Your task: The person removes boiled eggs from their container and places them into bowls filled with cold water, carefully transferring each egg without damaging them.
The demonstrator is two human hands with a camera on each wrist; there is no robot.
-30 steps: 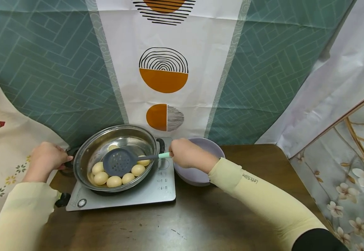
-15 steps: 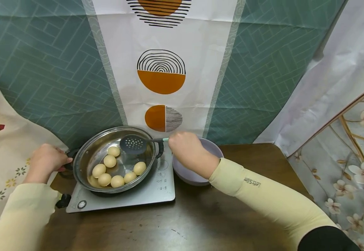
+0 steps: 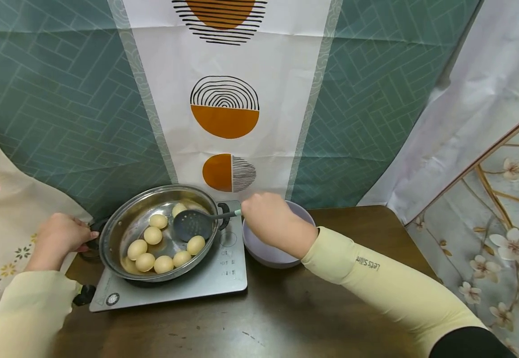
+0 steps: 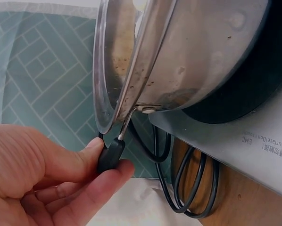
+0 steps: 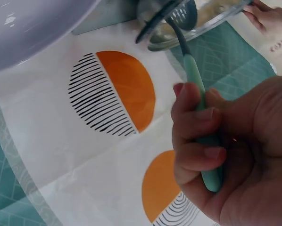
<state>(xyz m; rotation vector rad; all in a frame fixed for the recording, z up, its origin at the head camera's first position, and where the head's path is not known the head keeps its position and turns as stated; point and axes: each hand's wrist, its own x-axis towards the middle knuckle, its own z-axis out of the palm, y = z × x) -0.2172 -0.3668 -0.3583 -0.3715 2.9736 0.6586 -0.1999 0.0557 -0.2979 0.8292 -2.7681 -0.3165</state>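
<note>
My left hand [image 3: 62,233] pinches the black side handle [image 4: 111,155] of a steel pan [image 3: 120,219] between thumb and fingers. Several pale yellow egg-shaped balls [image 3: 153,235] lie in the pan in a curve along its left and front. In my right hand [image 3: 270,216] is a slotted skimmer [image 3: 192,225], gripped by its mint green handle [image 5: 194,73] with curled fingers. The skimmer's dark perforated head is down inside the pan at the right, beside the balls. One ball [image 3: 178,209] at the back is partly covered by the head.
Under the pan is a silver induction cooktop [image 3: 174,293] on a brown wooden table [image 3: 313,308]. A lilac bowl [image 3: 268,251] stands right of it, partly behind my right hand. Black cable [image 4: 183,188] loops hang near the left handle. Patterned cloth [image 3: 71,99] hangs behind.
The skimmer's head has moved from the pan's middle to its right side, rising and then lowering. The balls have shifted within the pan. My left hand keeps its hold on the handle.
</note>
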